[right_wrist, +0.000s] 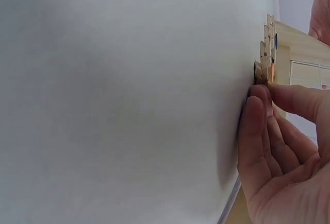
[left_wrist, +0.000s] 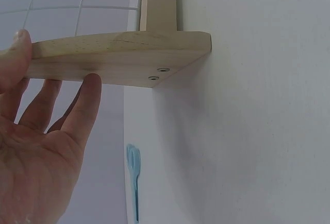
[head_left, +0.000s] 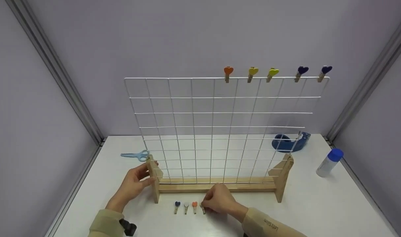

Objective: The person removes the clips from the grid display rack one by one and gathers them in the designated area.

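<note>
A white wire grid (head_left: 220, 131) stands upright in a wooden stand (head_left: 217, 187) on a white table (head_left: 319, 204). My left hand (head_left: 148, 173) grips the stand's left foot (left_wrist: 118, 59), thumb on one side and fingers on the other. Three small clothespins lie in a row in front of the stand, with a dark blue (head_left: 177, 206), a white (head_left: 186, 207) and an orange heart (head_left: 195, 206). My right hand (head_left: 205, 207) pinches a fourth clothespin (head_left: 202, 209) at the right end of the row; its heart is hidden. In the right wrist view the fingertips (right_wrist: 260, 98) touch the nearest clothespin (right_wrist: 264, 67).
Several heart clothespins are clipped along the grid's top edge, from orange (head_left: 227, 73) to dark blue (head_left: 325, 72). Light blue scissors (head_left: 134, 155) lie at the left. A blue tape dispenser (head_left: 291, 142) sits behind the grid, a blue-capped glue bottle (head_left: 329, 162) at the right. Grey walls enclose the table.
</note>
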{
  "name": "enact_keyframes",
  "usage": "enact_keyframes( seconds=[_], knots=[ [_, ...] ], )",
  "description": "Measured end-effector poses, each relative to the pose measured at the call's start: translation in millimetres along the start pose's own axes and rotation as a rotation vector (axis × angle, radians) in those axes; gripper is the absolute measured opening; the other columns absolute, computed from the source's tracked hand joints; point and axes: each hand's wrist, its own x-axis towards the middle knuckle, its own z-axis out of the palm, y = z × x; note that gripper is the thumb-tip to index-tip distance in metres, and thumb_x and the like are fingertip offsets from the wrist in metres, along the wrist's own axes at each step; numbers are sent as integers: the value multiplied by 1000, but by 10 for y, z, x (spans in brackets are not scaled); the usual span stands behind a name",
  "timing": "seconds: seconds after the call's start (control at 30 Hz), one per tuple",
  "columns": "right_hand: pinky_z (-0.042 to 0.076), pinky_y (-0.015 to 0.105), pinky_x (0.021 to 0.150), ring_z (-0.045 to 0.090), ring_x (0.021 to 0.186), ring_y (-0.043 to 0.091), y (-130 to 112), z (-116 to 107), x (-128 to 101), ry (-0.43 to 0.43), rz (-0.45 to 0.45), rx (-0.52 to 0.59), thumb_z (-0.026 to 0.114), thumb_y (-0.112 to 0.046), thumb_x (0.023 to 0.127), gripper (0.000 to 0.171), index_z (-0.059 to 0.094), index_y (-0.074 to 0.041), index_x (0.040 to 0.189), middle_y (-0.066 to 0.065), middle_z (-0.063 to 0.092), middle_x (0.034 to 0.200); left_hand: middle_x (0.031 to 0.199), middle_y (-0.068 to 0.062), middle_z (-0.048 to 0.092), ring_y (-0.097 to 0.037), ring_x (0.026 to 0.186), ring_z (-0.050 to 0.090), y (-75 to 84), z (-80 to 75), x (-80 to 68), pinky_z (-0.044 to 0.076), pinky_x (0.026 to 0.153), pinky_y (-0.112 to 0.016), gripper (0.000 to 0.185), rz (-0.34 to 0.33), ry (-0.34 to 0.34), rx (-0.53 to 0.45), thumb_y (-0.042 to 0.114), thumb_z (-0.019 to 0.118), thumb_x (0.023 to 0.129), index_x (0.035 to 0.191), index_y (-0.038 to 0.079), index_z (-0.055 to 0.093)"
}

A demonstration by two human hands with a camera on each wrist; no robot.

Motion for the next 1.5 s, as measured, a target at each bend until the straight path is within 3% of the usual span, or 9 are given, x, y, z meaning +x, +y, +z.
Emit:
enact_keyframes(
  seconds=[0.33, 0.57, 0.8, 1.0, 1.3, 1.5],
  knots=[
    [45, 18, 52, 59, 57, 5, 15, 6, -11, 42, -4, -81, 87, -17, 92, 17, 86, -14, 74, -9, 72, 62, 169, -22, 57, -49, 155, 57, 6, 5, 6, 57, 125, -47, 62, -3, -5, 0, 7, 76, 106, 164, 4, 56],
    [48, 17, 53, 59, 57, 3, 33, -66, -42, 89, -91, -133, 84, -15, 90, 18, 88, -12, 73, -5, 78, 64, 170, -25, 55, -52, 156, 55, -33, 8, 25, 59, 123, -48, 61, 16, -13, -18, 4, 75, 105, 163, 2, 56],
    [52, 17, 53, 63, 59, 1, -39, -262, -103, 108, -161, -134, 83, -12, 93, 12, 90, -9, 83, 2, 84, 75, 169, -24, 56, -51, 155, 57, -19, 6, 22, 59, 123, -48, 61, 6, -9, -12, 4, 76, 105, 163, 3, 57],
    [60, 22, 61, 70, 67, 3, -198, -490, -182, 97, -257, -166, 84, -15, 97, 11, 90, -9, 90, 3, 85, 81, 169, -24, 57, -51, 154, 58, -21, 14, 17, 60, 122, -46, 60, 4, -3, -10, 5, 77, 104, 161, 3, 58],
    [57, 17, 65, 64, 71, -4, -569, -899, -302, 53, -392, -266, 82, -12, 96, 10, 89, -6, 99, 3, 85, 85, 168, -25, 57, -51, 154, 58, -42, 1, 24, 60, 122, -47, 60, 18, -6, -3, 5, 77, 105, 162, 3, 58],
    [67, 23, 77, 80, 82, 12, -903, -1206, -393, 79, -541, -357, 82, -10, 93, 11, 90, -9, 100, 1, 88, 92, 168, -24, 57, -51, 154, 58, -37, 10, 21, 59, 123, -51, 59, 0, -1, -14, 3, 76, 104, 161, 5, 59]
  ],
)
